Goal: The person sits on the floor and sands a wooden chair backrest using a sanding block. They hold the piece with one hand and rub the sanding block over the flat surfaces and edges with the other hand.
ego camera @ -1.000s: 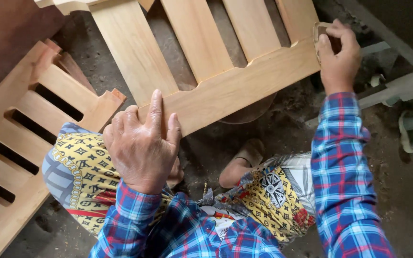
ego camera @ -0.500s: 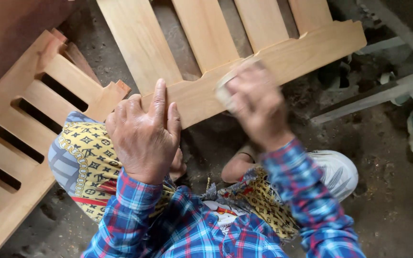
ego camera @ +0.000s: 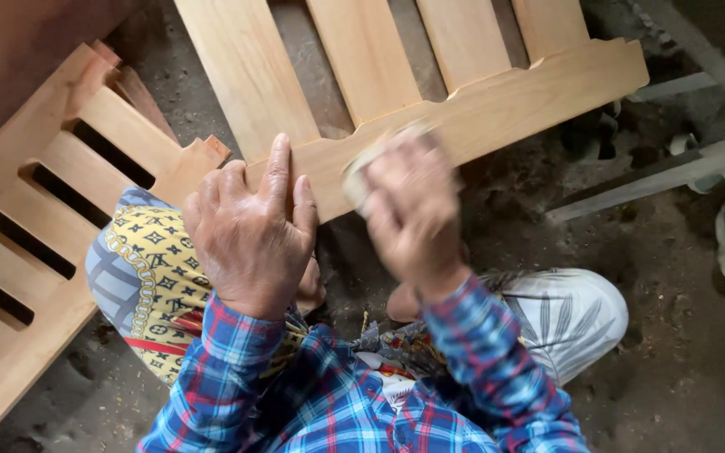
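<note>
The floor [ego camera: 681, 369] was bare, dusty grey ground, with pale grey bars [ego camera: 673, 172] lying across it at the right. A second pale slatted wooden panel [ego camera: 52, 226] lay flat at the left edge, its long slots showing dark.

The pale, unfinished slatted wooden frame [ego camera: 497, 105] rose ahead of the person, its shaped bottom rail running from lower left to upper right, with four flat upright slats above it. The wood was light yellow-brown and bare, the rail's upper edge cut in small steps between the slats.

The left hand [ego camera: 253, 231] lay palm down, flat on the left end of the rail, fingers spread apart and pointing up toward the slats; it gripped nothing. The right hand [ego camera: 413, 210] was blurred. It was pressed against the rail just right of the left hand, near the rail's middle, fingers curled around a small pale pad or block [ego camera: 371, 164] held against the wood. What that piece was could not be told from the blur.

Both arms wore blue and red checked sleeves [ego camera: 480, 361]. Yellow patterned cloth [ego camera: 148, 281] covered the knees below the rail.
</note>
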